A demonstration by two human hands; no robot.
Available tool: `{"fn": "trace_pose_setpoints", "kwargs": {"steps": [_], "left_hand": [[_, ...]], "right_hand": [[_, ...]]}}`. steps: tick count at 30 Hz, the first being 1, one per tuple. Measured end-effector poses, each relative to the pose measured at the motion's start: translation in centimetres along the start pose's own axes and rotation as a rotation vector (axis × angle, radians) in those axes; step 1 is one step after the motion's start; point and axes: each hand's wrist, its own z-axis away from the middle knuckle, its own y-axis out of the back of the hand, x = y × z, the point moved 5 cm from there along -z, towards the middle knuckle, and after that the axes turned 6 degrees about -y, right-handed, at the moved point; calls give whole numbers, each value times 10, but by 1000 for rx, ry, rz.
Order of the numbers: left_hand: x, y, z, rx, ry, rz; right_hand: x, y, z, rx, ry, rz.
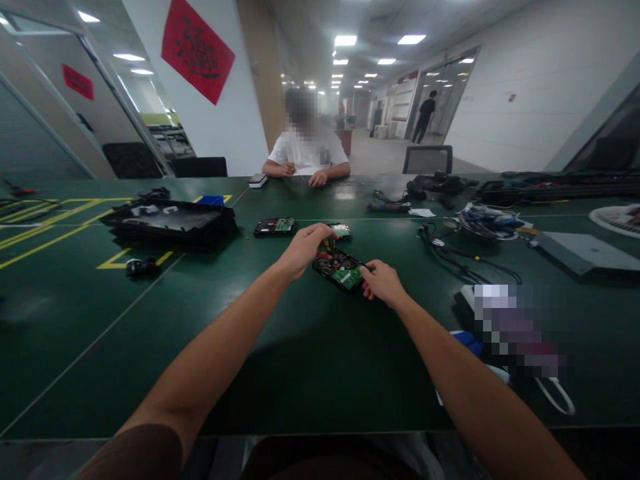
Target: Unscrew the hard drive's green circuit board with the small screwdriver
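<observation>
A black hard drive (341, 269) with a green circuit board lies circuit side up on the green table (280, 347) in front of me. My left hand (306, 247) hovers over its far end, fingers pinched round a small yellow-handled tool that touches the drive. My right hand (383, 282) grips the drive's near right edge with curled fingers. Two more drives lie just beyond: one (275, 227) to the left, another (341, 231) partly hidden behind my left hand.
A black tray (170, 223) sits at the left with yellow floor-style tape marks around it. Cables (465, 257), tools and a grey panel (585, 252) crowd the right side. A person in a white shirt (306, 155) sits across the table.
</observation>
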Motion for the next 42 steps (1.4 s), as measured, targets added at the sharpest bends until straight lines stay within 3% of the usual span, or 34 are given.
{"fn": "trace_pose_setpoints", "kwargs": {"steps": [6, 12, 19, 26, 32, 39, 42], "left_hand": [[-8, -8, 1, -96, 130, 251], [-5, 3, -2, 51, 5, 11], [-11, -2, -2, -79, 118, 218], [-12, 7, -5, 61, 17, 19], [-10, -7, 1, -113, 116, 212], [-4, -2, 0, 27, 19, 3], [-2, -3, 2, 7, 30, -19]], "right_hand": [[0, 0, 0, 9, -3, 4], [-4, 1, 4, 7, -14, -5], [-9, 1, 7, 18, -10, -18], [-7, 1, 6, 12, -20, -10], [-5, 1, 4, 8, -2, -15], [-4, 1, 3, 4, -12, -11], [-4, 1, 3, 2, -6, -11]]}}
